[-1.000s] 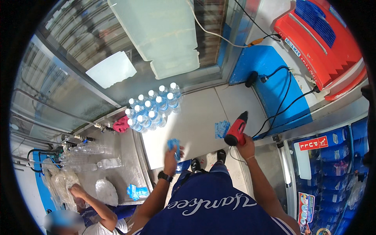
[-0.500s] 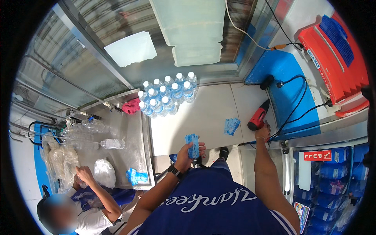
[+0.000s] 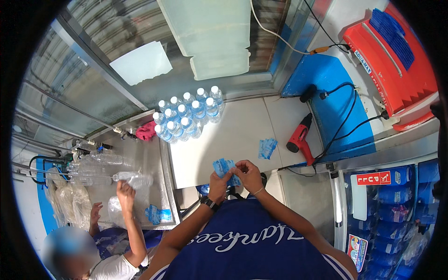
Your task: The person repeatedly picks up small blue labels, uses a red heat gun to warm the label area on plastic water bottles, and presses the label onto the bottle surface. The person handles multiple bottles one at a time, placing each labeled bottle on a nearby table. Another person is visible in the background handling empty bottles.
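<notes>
Both hands meet over the near edge of the white table [image 3: 233, 140], working a small bunch of blue plastic sleeves [image 3: 225, 168]. The left hand [image 3: 218, 184] is closed around the lower part of the bunch; the right hand [image 3: 249, 175] is pinched on its right edge, fingertips together on the film. Judgement: the step in hand looks like separating one sleeve from the bunch, and it goes best if the left hand keeps the bunch firm while the right peels only the outermost piece with thumb and forefinger, pulling sideways, not upward, so the thin film does not tear or drag a second one along. One loose blue sleeve [image 3: 267, 148] lies flat on the table toward its right edge, just beside a red heat gun [image 3: 298, 139] whose black cord runs off to the right. At the far left corner stands a tight cluster of capped water bottles [image 3: 186, 116], clear with white caps and apparently filled, though the fill level cannot be read. On the steel counter [image 3: 154, 163] to the left lie clear empty bottles [image 3: 100, 161] on their sides; a co-worker's hand [image 3: 125, 191] holds one bottle [image 3: 133, 178] there. Blue crates [image 3: 396, 200] at the right hold packed goods, contents unclear.
</notes>
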A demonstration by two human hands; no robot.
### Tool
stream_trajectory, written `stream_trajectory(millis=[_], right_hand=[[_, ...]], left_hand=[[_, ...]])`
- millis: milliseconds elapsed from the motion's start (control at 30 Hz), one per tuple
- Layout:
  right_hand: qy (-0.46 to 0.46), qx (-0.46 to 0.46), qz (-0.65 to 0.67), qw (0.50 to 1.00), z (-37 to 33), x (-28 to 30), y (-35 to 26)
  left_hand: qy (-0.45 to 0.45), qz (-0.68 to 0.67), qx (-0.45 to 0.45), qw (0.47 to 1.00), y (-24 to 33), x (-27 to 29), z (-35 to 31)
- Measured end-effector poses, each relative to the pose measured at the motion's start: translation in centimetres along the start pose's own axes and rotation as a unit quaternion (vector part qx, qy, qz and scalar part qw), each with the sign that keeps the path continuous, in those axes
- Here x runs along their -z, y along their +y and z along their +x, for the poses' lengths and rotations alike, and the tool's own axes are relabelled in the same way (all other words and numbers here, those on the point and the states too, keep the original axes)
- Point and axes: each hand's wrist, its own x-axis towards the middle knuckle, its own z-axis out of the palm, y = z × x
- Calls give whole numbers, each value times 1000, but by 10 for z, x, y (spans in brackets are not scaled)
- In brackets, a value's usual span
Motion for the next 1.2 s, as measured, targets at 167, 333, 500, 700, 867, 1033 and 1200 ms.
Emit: stream_trajectory(millis=[167, 333, 500, 700, 867, 1033, 1200], right_hand=[[-22, -29, 41, 998, 2, 4, 12], [3, -118, 108, 987, 1, 1, 24], [-1, -207, 172, 963, -2, -1, 32], [27, -229, 231, 945, 7, 19, 44], [19, -95, 49, 994, 7, 34, 50], [25, -57, 4, 998, 10, 31, 39], [35, -53, -32, 997, 10, 26, 5]], left_hand=[[24, 12, 17, 1000, 8, -3, -2], [57, 15, 4, 998, 10, 1, -12], [91, 29, -4, 995, -12, 33, -12], [377, 84, -165, 907, 9, 142, 13], [561, 314, -413, 645, 124, 254, 39], [548, 389, -254, 695, 162, 272, 56], [454, 493, -342, 658, 128, 223, 56]])
